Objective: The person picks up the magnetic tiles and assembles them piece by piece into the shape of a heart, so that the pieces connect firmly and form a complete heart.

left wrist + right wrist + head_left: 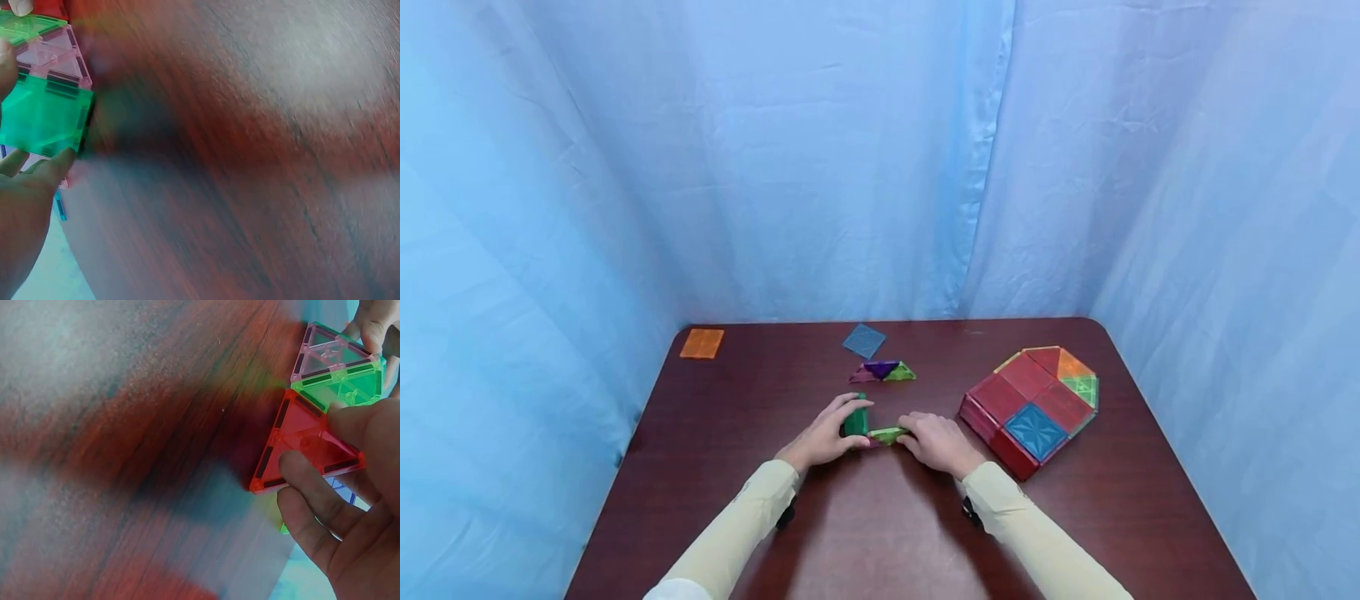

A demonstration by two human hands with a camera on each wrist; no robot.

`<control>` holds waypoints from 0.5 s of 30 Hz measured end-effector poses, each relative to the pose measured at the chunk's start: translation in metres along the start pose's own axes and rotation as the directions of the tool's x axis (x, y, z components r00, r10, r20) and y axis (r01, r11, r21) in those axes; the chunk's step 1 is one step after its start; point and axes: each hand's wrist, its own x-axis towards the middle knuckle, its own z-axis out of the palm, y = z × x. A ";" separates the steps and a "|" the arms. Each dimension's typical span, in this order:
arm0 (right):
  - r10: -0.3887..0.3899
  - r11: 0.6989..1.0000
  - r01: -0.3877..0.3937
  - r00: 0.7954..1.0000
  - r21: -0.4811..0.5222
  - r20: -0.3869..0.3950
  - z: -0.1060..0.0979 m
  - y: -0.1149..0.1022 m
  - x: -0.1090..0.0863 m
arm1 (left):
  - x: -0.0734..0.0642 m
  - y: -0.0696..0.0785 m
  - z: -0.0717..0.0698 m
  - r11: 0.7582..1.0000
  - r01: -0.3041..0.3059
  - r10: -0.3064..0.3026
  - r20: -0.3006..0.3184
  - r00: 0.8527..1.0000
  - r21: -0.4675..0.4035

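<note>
My left hand (827, 435) grips a green square magnetic tile (44, 119), thumb on one edge and fingers on the opposite one. Against that tile stands a pink triangular tile (328, 353), joined to a light green triangular tile (887, 435). At the other end of this short row, my right hand (942, 442) holds a red triangular tile (303, 440) between thumb and fingers. In the head view that red tile is hidden behind the right hand. Beyond the hands is a separate strip of pink, purple (881, 368) and light green triangles.
To the right sits a larger tile structure with red sides (1000, 425) and a blue square (1036, 431) on top. An orange square tile (702, 343) lies at the back left, a blue square tile (864, 341) at the back middle. Blue curtains (820, 167) surround the brown table (700, 500).
</note>
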 end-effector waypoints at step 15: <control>0.186 0.982 -0.180 0.975 0.059 -0.122 -0.035 0.010 0.041 | -0.002 0.001 0.002 1.000 0.028 -0.028 -0.013 1.000 -0.007</control>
